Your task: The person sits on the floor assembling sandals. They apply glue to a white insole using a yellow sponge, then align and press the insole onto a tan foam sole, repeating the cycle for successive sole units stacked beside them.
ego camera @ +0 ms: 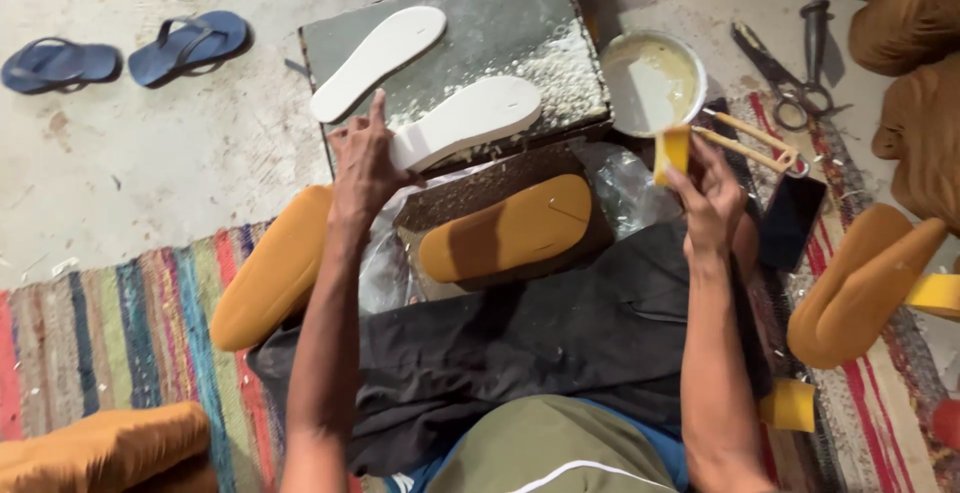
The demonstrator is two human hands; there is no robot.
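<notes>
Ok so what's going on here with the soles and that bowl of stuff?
A person sits on the floor at a low slab. Their left hand grips the heel end of a white sole lying on the slab; a second white sole lies beside it. Their right hand holds a small yellow piece next to a bowl of pale paste. A tan sole rests on a dark board before them.
</notes>
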